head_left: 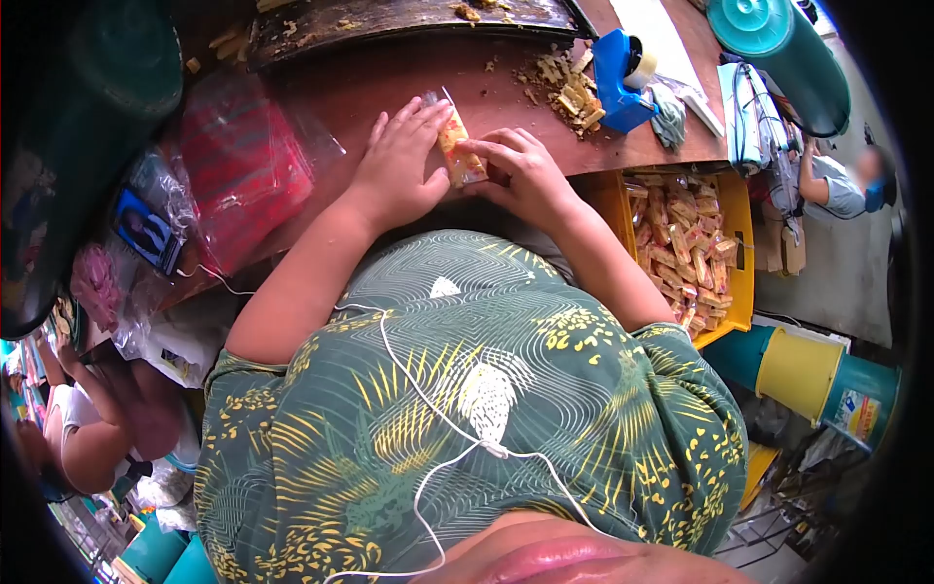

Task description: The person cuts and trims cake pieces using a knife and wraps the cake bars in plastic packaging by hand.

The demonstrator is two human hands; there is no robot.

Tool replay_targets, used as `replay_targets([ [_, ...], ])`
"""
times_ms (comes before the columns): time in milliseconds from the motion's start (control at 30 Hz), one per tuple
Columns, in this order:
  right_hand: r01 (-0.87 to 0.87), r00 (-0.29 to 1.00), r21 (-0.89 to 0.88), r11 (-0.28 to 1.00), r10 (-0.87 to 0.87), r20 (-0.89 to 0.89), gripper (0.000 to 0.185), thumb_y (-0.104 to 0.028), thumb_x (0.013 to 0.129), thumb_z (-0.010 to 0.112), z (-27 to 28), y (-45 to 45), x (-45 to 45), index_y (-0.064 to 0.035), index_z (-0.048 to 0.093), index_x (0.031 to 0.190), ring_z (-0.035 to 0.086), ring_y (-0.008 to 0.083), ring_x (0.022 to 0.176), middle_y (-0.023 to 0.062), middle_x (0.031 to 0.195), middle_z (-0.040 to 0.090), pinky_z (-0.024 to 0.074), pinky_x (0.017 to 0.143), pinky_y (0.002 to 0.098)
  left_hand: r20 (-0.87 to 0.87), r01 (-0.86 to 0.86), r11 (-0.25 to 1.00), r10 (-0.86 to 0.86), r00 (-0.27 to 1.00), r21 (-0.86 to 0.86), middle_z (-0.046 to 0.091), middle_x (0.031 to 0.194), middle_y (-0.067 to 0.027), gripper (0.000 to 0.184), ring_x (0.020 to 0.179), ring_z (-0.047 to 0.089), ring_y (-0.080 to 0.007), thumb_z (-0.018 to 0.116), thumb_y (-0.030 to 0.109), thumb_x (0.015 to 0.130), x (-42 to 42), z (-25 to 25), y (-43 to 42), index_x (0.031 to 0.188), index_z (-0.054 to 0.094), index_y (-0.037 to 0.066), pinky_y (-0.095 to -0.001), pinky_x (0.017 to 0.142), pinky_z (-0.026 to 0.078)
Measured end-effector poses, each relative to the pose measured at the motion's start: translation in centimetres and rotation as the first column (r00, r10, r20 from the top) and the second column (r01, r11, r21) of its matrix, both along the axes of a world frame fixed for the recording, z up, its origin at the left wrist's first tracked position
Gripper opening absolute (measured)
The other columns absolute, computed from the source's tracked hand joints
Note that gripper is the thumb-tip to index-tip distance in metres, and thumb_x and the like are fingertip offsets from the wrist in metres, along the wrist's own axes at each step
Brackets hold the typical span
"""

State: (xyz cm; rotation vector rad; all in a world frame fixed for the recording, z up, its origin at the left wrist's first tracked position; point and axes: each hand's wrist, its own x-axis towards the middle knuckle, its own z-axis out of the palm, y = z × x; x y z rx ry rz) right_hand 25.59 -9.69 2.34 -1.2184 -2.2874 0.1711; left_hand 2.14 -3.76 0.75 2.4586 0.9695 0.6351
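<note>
A snack bar in a clear, yellow-and-red printed wrapper [453, 138] is between my two hands at the table's near edge. My left hand [397, 161] has its fingertips on the wrapper's upper left end, its thumb by the lower left side. From the other side, my right hand [523, 173] pinches the bar's lower end with thumb and forefinger; the remaining fingers curl beneath and are partly hidden. At my right, a yellow crate [741, 263] holds many similar wrapped bars [686, 253].
Loose snack pieces and crumbs [574, 92] lie beside a blue tape dispenser [621, 83]. A dark tray [409, 34] spans the far side. Red plastic bags [243, 161] and a phone [146, 229] are at left. Other people sit at both sides, near green bins [793, 63].
</note>
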Motion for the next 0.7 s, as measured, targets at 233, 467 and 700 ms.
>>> replay_targets([
  [233, 0.106, 0.927, -0.445, 0.889, -0.251, -0.280, 0.069, -0.039, 0.081, 0.087, 2.3, -1.1, 0.0, -0.0037, 0.059, 0.134, 0.069, 0.0232, 0.083, 0.0153, 0.111, 0.066, 0.0573, 0.077, 0.0378, 0.235, -0.258, 0.963, 0.235, 0.943, 0.071, 0.060, 0.132, -0.0110, 0.047, 0.125, 0.053, -0.0335, 0.068, 0.030, 0.086, -0.9, -0.4, 0.0, 0.129, 0.063, 0.012, -0.0508, 0.108, 0.040],
  [467, 0.272, 0.918, -0.351, 0.896, -0.351, -0.186, 0.060, -0.037, 0.081, 0.086, 0.8, 0.4, -3.4, 0.0012, 0.055, 0.116, 0.069, 0.0264, 0.087, 0.0164, 0.098, 0.065, 0.0566, 0.077, 0.0379, 0.163, -0.179, 0.984, 0.173, 0.971, 0.026, 0.066, 0.124, -0.0119, 0.038, 0.119, 0.059, -0.0340, 0.070, 0.028, 0.089, -0.7, -0.4, -0.5, 0.122, 0.068, 0.008, -0.0469, 0.102, 0.046],
  [700, -0.250, 0.653, -0.588, 0.770, -0.314, -0.689, 0.040, -0.006, 0.090, 0.078, 0.1, 0.2, -5.6, -0.0005, 0.051, 0.119, 0.067, 0.0168, 0.095, 0.0109, 0.110, 0.063, 0.0582, 0.084, 0.0323, 0.643, 0.072, 0.920, 0.211, 0.737, -0.385, 0.059, 0.142, -0.0153, 0.059, 0.136, 0.052, -0.0214, 0.062, 0.024, 0.105, -0.3, 0.1, -1.7, 0.156, 0.040, 0.003, -0.0356, 0.114, 0.040],
])
